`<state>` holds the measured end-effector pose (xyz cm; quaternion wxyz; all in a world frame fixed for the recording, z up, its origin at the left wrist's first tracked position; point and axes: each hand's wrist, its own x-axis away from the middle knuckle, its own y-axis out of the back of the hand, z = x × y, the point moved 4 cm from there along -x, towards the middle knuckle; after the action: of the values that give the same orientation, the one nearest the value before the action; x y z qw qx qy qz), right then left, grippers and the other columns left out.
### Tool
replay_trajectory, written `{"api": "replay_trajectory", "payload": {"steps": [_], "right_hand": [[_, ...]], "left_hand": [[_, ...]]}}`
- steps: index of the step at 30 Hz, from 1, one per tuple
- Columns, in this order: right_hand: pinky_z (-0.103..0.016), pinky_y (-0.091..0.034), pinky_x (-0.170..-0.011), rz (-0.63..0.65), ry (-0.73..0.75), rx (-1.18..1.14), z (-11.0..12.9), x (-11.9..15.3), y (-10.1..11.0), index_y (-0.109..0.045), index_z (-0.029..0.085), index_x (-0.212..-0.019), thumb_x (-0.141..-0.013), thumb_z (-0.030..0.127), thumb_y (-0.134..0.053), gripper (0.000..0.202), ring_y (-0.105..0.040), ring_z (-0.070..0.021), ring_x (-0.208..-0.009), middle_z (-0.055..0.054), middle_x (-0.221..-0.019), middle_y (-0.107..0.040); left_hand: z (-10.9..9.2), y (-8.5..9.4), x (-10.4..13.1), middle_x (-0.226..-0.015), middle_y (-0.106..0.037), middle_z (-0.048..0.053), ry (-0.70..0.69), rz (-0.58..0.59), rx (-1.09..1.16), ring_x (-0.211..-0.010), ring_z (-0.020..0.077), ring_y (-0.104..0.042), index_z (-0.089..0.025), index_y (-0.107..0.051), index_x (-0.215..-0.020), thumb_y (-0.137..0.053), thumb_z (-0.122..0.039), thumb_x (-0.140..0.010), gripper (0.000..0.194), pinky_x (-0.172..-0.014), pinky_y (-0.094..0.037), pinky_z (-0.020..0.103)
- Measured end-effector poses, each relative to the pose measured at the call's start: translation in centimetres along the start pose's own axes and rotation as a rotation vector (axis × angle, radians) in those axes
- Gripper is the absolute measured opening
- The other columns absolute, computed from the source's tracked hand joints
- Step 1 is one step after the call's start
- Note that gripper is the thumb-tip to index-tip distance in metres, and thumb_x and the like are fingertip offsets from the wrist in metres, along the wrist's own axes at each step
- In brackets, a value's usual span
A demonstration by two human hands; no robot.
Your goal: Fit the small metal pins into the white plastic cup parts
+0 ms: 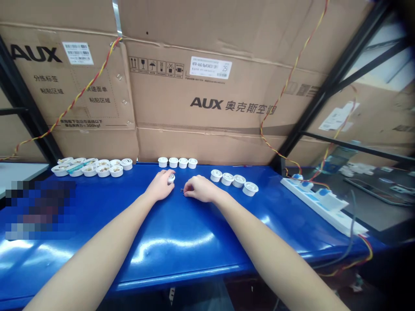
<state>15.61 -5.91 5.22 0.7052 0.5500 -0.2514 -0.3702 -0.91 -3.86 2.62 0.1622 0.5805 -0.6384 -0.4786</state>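
In the head view my left hand (159, 185) curls its fingers around a small white cup (171, 178) on the blue table, partly hidden by the fingers. Just to the right, my right hand (200, 188) is low over the tabletop with thumb and fingers pinched together. A tiny dark piece (182, 191) shows at those fingertips, too small to name. Behind both hands stands a row of several white cups (173, 162). Another slanted row of white cups (228, 179) lies to the right of my right hand.
Several filled white cups (103, 171) crowd the back left, with a turquoise stick-like tool (79, 166) across them. A white power strip (324, 207) with plugs runs along the right edge. Cardboard boxes (207, 121) wall off the back, and twisted wires (264, 129) hang down.
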Motion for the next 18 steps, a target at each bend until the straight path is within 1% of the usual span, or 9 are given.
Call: {"api": "replay_trajectory", "payload": {"steps": [2, 4, 8, 11, 14, 16, 18], "right_hand": [[-0.023, -0.043, -0.070, 0.007, 0.031, 0.016, 0.15, 0.08, -0.04, -0.075, 0.022, -0.086, -0.082, 0.021, -0.061, 0.015, -0.068, -0.0167, -0.081, -0.002, -0.090, -0.076], [-0.023, -0.043, -0.071, 0.009, 0.045, 0.028, 0.25, 0.15, -0.01, -0.074, 0.022, -0.087, -0.083, 0.020, -0.058, 0.017, -0.068, -0.0169, -0.083, -0.003, -0.092, -0.076], [-0.024, -0.043, -0.070, 0.017, 0.020, 0.034, 0.18, 0.19, 0.20, -0.075, 0.024, -0.086, -0.081, 0.022, -0.061, 0.015, -0.068, -0.0171, -0.081, -0.001, -0.091, -0.076], [-0.023, -0.044, -0.072, 0.023, -0.007, 0.006, 0.03, 0.16, 0.32, -0.077, 0.025, -0.085, -0.079, 0.027, -0.066, 0.013, -0.069, -0.0173, -0.083, 0.001, -0.092, -0.076], [-0.023, -0.044, -0.073, 0.024, -0.037, 0.017, 0.03, 0.09, 0.38, -0.078, 0.027, -0.085, -0.078, 0.028, -0.067, 0.013, -0.069, -0.0177, -0.087, 0.002, -0.094, -0.076], [-0.023, -0.044, -0.072, 0.026, -0.042, 0.047, 0.23, 0.08, 0.45, -0.078, 0.027, -0.085, -0.079, 0.027, -0.066, 0.013, -0.068, -0.0181, -0.086, 0.002, -0.094, -0.076], [-0.024, -0.043, -0.071, 0.040, -0.014, 0.074, 0.58, 0.14, 0.50, -0.077, 0.026, -0.085, -0.080, 0.025, -0.065, 0.013, -0.068, -0.0185, -0.085, 0.000, -0.093, -0.076]], "left_hand": [[0.24, 0.18, -0.06, -0.119, -0.063, 0.012, 0.020, -0.011, 0.012, -0.115, 0.0296, -0.058, -0.019, -0.056, -0.128, -0.060, -0.018, -0.080, 0.048, -0.101, -0.045, 0.043], [0.38, 0.43, -0.07, -0.121, -0.064, 0.011, 0.031, -0.019, 0.034, -0.115, 0.0293, -0.059, -0.021, -0.053, -0.131, -0.063, -0.020, -0.079, 0.053, -0.101, -0.046, 0.042], [0.61, 0.74, 0.02, -0.125, -0.064, 0.009, 0.072, -0.011, 0.051, -0.118, 0.0293, -0.059, -0.023, -0.049, -0.136, -0.070, -0.024, -0.075, 0.064, -0.101, -0.046, 0.040], [0.69, 0.70, 0.11, -0.125, -0.064, 0.010, 0.075, -0.010, -0.001, -0.119, 0.0301, -0.057, -0.021, -0.054, -0.130, -0.071, -0.030, -0.075, 0.059, -0.102, -0.045, 0.040], [0.80, 0.53, 0.17, -0.125, -0.064, 0.012, 0.076, -0.011, -0.054, -0.120, 0.0311, -0.055, -0.020, -0.056, -0.128, -0.069, -0.033, -0.077, 0.054, -0.103, -0.044, 0.042], [0.92, 0.38, 0.16, -0.124, -0.064, 0.011, 0.087, 0.000, -0.062, -0.120, 0.0308, -0.055, -0.020, -0.056, -0.130, -0.066, -0.032, -0.079, 0.053, -0.103, -0.043, 0.042], [0.96, 0.27, 0.15, -0.123, -0.065, 0.011, 0.080, 0.010, -0.062, -0.120, 0.0303, -0.055, -0.021, -0.055, -0.132, -0.063, -0.028, -0.082, 0.052, -0.104, -0.042, 0.042]]}}
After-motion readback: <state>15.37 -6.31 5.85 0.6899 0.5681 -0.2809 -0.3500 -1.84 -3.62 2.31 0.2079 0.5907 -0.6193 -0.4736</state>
